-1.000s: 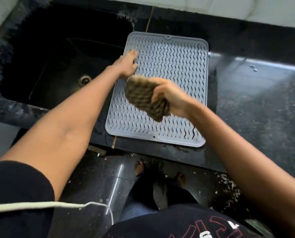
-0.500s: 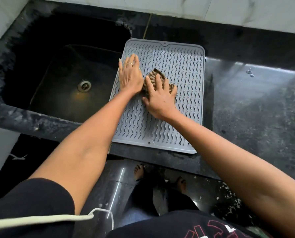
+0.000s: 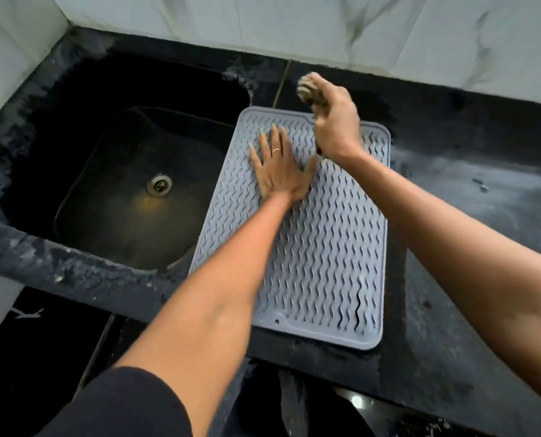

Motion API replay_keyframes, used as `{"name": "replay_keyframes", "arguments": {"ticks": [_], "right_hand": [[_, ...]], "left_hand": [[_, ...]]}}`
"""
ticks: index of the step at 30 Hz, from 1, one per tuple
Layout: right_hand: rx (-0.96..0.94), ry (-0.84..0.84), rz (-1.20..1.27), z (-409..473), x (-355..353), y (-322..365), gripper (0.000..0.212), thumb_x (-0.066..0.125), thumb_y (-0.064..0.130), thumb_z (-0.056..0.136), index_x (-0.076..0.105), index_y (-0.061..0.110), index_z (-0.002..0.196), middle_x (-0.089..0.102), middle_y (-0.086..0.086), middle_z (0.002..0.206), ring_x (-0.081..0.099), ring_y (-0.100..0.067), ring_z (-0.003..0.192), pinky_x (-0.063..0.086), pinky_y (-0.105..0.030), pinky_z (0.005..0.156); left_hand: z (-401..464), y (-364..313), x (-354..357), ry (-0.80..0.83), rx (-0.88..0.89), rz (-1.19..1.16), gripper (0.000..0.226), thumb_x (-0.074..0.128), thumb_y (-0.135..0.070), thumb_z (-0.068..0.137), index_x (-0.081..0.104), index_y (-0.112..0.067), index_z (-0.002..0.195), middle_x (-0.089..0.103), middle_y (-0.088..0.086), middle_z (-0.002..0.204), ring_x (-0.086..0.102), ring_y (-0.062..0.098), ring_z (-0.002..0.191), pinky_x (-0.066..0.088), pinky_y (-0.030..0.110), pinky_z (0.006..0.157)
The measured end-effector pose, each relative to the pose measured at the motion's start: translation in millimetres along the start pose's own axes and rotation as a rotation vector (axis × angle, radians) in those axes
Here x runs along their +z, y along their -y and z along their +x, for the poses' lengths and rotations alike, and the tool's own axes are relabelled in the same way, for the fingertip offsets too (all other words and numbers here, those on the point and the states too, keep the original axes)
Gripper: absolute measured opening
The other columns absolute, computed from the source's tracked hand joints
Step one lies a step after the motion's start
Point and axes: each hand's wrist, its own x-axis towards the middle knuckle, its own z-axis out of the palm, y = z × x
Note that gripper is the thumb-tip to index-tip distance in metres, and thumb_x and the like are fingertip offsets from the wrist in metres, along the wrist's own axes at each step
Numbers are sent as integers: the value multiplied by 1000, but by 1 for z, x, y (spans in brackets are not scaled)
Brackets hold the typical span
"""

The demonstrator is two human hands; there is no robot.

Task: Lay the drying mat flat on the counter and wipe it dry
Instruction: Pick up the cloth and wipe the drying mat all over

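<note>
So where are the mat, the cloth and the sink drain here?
Drying mat (image 3: 322,253): head view, on its ribbed middle.
Cloth (image 3: 308,86): head view, on the bunched end above the fist.
Sink drain (image 3: 159,183): head view, on the metal strainer.

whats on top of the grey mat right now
The left hand lies flat on the drying mat. The right hand grips a cloth at its far edge. What their cover hides can't be seen.

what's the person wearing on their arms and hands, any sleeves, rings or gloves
No gloves: both hands are bare. The left hand has a thin ring on one finger; the right hand shows no ring from this angle. Both forearms are uncovered. A short black sleeve covers the left upper arm at the bottom edge; the right arm's sleeve is out of view. No watch or bracelet shows on either wrist.
</note>
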Motion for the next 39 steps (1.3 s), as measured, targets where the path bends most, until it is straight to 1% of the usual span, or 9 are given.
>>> {"name": "replay_keyframes", "arguments": {"ticks": [2, 5, 9, 12, 15, 21, 24, 29, 39], "right_hand": [[-107, 165, -90, 24, 22, 16, 59, 45, -1, 87, 45, 34, 135, 51, -2, 137, 46, -22, 124, 42, -43, 103], [-285, 361, -223, 36, 57, 32, 68, 42, -6, 84, 42, 38, 136, 42, 1, 147, 38, -26, 131, 37, -53, 103], [-495, 524, -512, 41, 86, 33, 67, 46, -4, 84, 41, 36, 138, 34, -2, 151, 35, -31, 126, 34, -53, 94], [-557, 551, -562, 50, 82, 32, 64, 45, -4, 86, 43, 36, 136, 39, -3, 147, 37, -30, 120, 37, -51, 88], [-582, 561, -603, 55, 66, 28, 59, 46, -1, 87, 47, 36, 133, 46, -2, 141, 39, -30, 114, 37, -49, 84], [-512, 541, -666, 58, 15, -13, 60, 56, 0, 83, 49, 35, 132, 47, 0, 141, 39, -31, 116, 37, -50, 84], [-479, 525, -706, 54, -8, -33, 62, 65, 5, 79, 50, 34, 131, 48, 0, 140, 39, -31, 115, 37, -49, 83], [-445, 497, -765, 47, -41, -57, 61, 65, 3, 79, 52, 32, 131, 48, -2, 139, 40, -32, 114, 35, -48, 83], [-321, 492, -892, 34, -112, -105, 72, 77, 10, 65, 54, 34, 128, 51, -2, 135, 40, -31, 112, 35, -47, 84]], "left_hand": [[1, -4, 2, -20, -22, 22, 93, 28, -72, 87, 6, -13, 156, 6, 6, 164, 2, 29, 152, 1, 52, 121], [1, -2, 1, -86, -27, 40, 90, 39, -64, 84, 18, -10, 153, 19, 9, 162, 11, 28, 151, 8, 51, 122], [1, 0, 3, -91, 13, 151, 78, 40, -53, 88, 24, -10, 151, 30, 15, 156, 19, 31, 148, 9, 51, 122], [3, -3, 1, -101, -23, 84, 83, 41, -59, 84, 26, -10, 150, 31, 12, 156, 19, 28, 148, 10, 49, 122], [5, -4, 2, -101, -45, 6, 96, 45, -69, 79, 22, -11, 152, 22, 7, 161, 12, 25, 151, 8, 48, 122], [9, -3, 7, -66, -58, 45, 107, 26, -85, 77, 7, -15, 156, 7, 5, 164, 3, 24, 152, 2, 48, 122], [11, -1, 7, -53, -52, 47, 108, 26, -86, 77, 4, -16, 156, 2, 3, 165, 2, 23, 152, 1, 47, 122], [11, -1, 6, -50, -62, 42, 107, 27, -85, 77, 5, -16, 156, 2, 2, 165, 1, 23, 153, 1, 47, 122], [9, -1, 6, -58, -45, 53, 107, 26, -86, 78, 4, -16, 156, 2, 3, 165, 0, 23, 153, 1, 48, 124]]}}
